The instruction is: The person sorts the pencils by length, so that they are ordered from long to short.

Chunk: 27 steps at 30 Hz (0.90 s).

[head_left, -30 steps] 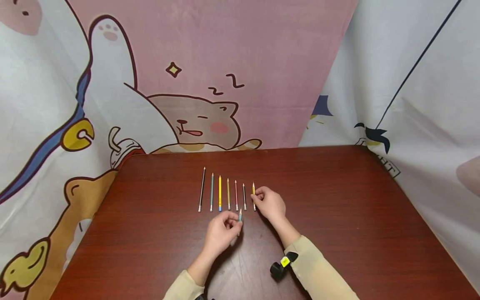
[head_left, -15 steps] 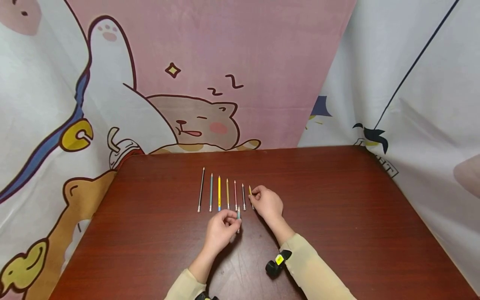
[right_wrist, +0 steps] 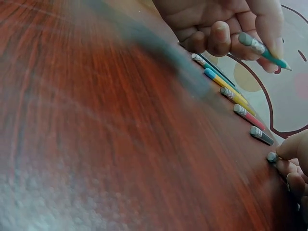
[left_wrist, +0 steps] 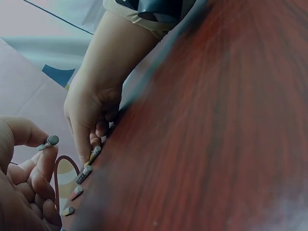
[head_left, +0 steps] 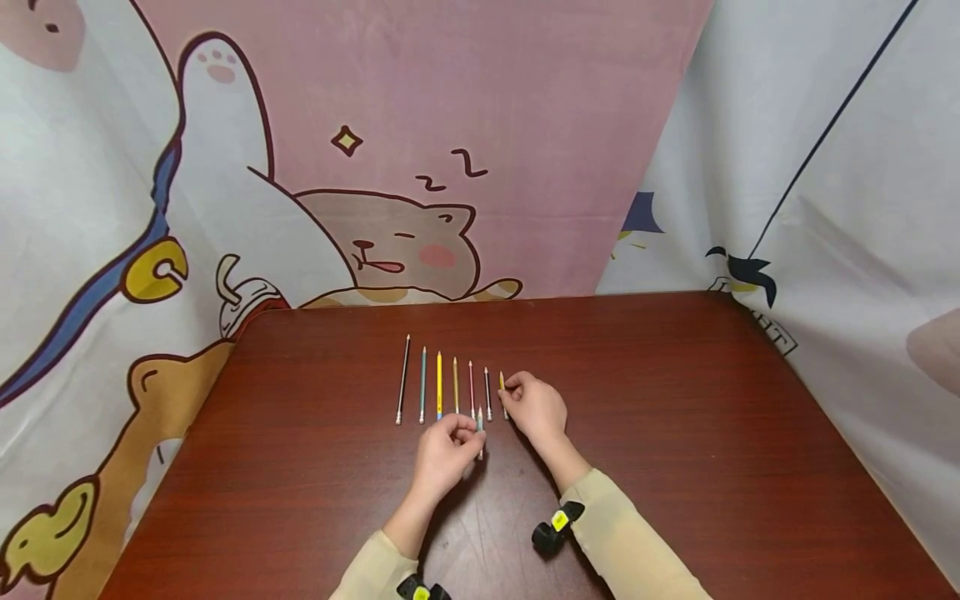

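My left hand (head_left: 442,457) pinches a short teal pencil (right_wrist: 272,57) between thumb and fingertips, its sharpened tip pointing away. In the right wrist view this pencil is raised off the table. With its fingertips, my right hand (head_left: 537,408) pinches a short yellow pencil (head_left: 502,381) lying at the right end of a row. Along that row to the left lie a short black pencil (head_left: 488,392), a red pencil (head_left: 471,385), a gold pencil (head_left: 455,382), a bright yellow pencil (head_left: 439,379), a longer teal pencil (head_left: 423,383) and the longest, a black pencil (head_left: 403,379).
The row lies on a reddish-brown wooden table (head_left: 675,417), eraser ends toward me. Behind the table's far edge hangs a pink and white cartoon curtain (head_left: 525,125). A black wrist camera (head_left: 549,537) sits on my right sleeve.
My right hand has slid the short yellow pencil slightly left, nearer the short black one, then kept still. My left hand has moved a little forward with the short teal pencil.
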### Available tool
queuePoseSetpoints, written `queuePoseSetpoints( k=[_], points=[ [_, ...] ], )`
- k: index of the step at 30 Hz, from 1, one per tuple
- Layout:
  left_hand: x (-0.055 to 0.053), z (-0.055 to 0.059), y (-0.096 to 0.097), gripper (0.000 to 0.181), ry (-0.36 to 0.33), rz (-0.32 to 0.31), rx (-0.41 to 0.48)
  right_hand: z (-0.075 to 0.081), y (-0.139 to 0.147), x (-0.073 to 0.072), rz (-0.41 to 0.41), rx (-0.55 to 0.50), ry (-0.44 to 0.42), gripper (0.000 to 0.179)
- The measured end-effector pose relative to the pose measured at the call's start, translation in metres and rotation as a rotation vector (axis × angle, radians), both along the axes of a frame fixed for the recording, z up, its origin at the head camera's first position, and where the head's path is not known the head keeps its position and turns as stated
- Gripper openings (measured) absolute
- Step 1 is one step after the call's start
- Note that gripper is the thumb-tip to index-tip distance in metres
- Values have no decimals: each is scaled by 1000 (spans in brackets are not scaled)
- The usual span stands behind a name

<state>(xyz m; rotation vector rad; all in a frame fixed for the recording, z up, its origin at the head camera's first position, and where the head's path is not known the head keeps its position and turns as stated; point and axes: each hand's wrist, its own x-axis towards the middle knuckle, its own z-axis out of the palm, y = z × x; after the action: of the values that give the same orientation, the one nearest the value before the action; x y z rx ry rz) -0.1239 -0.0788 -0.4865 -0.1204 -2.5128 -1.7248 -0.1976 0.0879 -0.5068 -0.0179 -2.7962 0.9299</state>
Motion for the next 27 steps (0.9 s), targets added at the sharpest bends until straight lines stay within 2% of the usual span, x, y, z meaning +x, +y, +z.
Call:
queuePoseSetpoints(
  k=[6,14,22,27],
  points=[
    [-3,2,3,9,2,-1,-1,-1,2,2,13,-22,23,16],
    [-9,3,10,11,23,29,-20,0,11,11,58,-115,96,12],
    [-17,6,20,10,18,63,-32,2,27,25,90,-225,42,15],
    [-23,7,26,11,46,109,-111,3,37,34,117,-228,39,16]
  ],
)
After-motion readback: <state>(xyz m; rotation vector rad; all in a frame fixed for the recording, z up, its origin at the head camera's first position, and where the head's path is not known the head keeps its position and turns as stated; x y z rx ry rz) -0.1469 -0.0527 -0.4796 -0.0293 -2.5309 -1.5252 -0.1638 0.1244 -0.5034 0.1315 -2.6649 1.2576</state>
